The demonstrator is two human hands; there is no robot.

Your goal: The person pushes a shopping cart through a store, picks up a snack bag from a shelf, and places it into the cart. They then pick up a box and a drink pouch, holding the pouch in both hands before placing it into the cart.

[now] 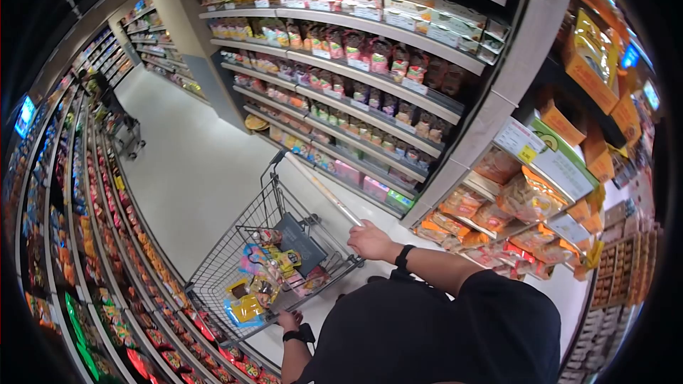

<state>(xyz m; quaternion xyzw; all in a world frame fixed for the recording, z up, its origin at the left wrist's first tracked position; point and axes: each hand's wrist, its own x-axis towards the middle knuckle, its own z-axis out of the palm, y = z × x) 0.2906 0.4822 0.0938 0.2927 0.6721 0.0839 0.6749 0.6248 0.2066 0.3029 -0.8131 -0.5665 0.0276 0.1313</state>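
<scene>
We're prob. moving the shopping cart [302, 243], R hand [370, 240] curled round its handle [324, 190], L hand [288, 321] at its near side (can't tell grip); next likely needs steady steering.

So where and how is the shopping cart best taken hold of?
Probably by the middle of its pale handle bar, approaching from the side away from the wire basket: the bar is long and straight, and its middle is bare. The right hand grips its near end.
</scene>
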